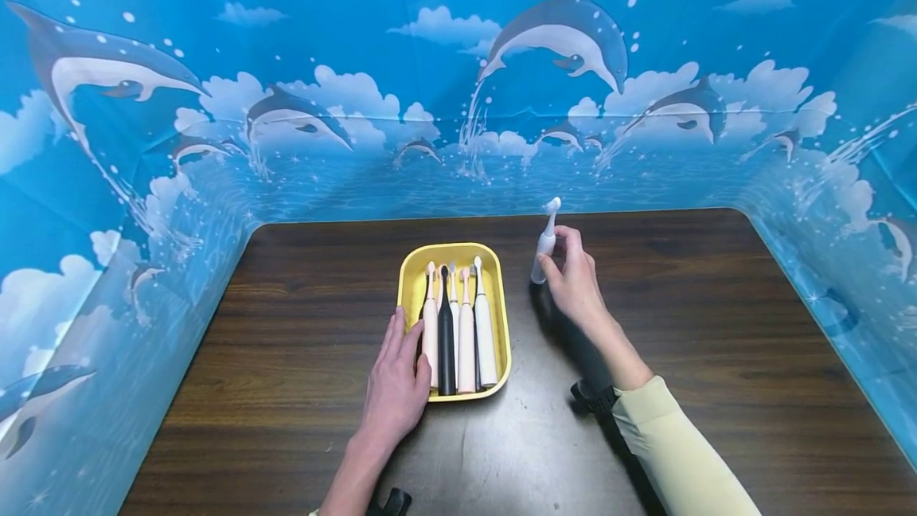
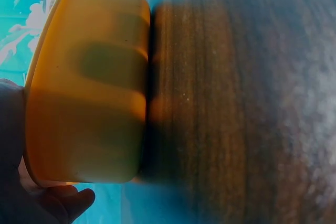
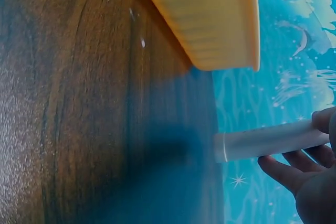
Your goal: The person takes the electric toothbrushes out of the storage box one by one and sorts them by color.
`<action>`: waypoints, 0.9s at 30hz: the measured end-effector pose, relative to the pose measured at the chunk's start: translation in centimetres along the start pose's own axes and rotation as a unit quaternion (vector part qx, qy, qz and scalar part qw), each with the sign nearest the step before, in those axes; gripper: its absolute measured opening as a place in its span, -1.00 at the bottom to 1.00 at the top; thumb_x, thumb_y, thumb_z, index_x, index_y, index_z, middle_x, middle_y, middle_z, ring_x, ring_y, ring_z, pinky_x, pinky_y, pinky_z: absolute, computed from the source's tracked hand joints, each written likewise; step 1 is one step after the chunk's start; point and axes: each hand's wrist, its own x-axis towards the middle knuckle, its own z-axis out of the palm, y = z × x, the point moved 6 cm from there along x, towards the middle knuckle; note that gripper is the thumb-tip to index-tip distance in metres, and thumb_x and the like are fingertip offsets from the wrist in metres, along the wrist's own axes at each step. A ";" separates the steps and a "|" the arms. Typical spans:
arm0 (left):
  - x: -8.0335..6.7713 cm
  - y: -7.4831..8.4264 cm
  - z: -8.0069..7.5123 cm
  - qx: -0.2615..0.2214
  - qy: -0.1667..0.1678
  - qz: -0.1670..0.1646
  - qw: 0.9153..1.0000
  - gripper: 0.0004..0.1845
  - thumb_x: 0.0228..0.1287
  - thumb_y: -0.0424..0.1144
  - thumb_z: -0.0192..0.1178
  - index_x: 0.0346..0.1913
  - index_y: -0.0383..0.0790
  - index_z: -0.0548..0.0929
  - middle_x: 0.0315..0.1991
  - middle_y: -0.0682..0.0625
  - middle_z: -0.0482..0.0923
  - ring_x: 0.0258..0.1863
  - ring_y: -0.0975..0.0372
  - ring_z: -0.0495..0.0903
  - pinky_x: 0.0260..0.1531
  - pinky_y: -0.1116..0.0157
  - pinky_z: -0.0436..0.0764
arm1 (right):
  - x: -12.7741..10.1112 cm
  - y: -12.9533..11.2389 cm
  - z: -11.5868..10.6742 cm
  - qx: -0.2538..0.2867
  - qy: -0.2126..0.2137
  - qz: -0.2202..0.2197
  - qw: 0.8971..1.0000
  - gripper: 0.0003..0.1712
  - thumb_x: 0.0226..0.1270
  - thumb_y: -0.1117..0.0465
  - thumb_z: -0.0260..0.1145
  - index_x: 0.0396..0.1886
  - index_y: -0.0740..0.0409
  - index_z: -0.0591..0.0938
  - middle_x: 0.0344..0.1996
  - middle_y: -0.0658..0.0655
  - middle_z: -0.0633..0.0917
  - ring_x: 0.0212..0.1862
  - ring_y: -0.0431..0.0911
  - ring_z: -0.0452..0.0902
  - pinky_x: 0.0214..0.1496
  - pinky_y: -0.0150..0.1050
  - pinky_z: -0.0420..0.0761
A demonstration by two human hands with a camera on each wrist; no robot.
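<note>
The right hand (image 1: 576, 281) grips a pale toothbrush (image 1: 545, 248) between thumb and fingers, head up and leaning slightly. This brush is right of the yellow tray (image 1: 413, 281), apart from it; whether its base touches the surface (image 1: 308, 325) cannot be determined. The left hand (image 1: 394, 385) rests on the tray's left rim, fingers extended. The tray contains several toothbrushes lying side by side, heads to the far end. Identified from left: one pink (image 1: 430, 333), one black (image 1: 446, 333), a second pink (image 1: 466, 349) and one white (image 1: 485, 341); others are partly hidden. A blue dolphin-print backdrop (image 1: 358, 181) surrounds the surface.
</note>
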 end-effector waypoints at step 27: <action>0.1 -0.1 -0.1 0.011 0.017 0.041 0.999 -0.56 0.34 -0.36 0.18 0.27 -0.37 0.59 0.56 -0.37 0.10 0.53 -0.17 0.16 0.40 -0.12 0.30 | 0.1 2.3 1.3 -0.005 -0.037 0.073 0.997 -0.49 0.47 0.40 0.26 0.32 0.37 0.32 0.14 0.46 0.57 0.20 0.28 0.57 0.18 0.13 0.61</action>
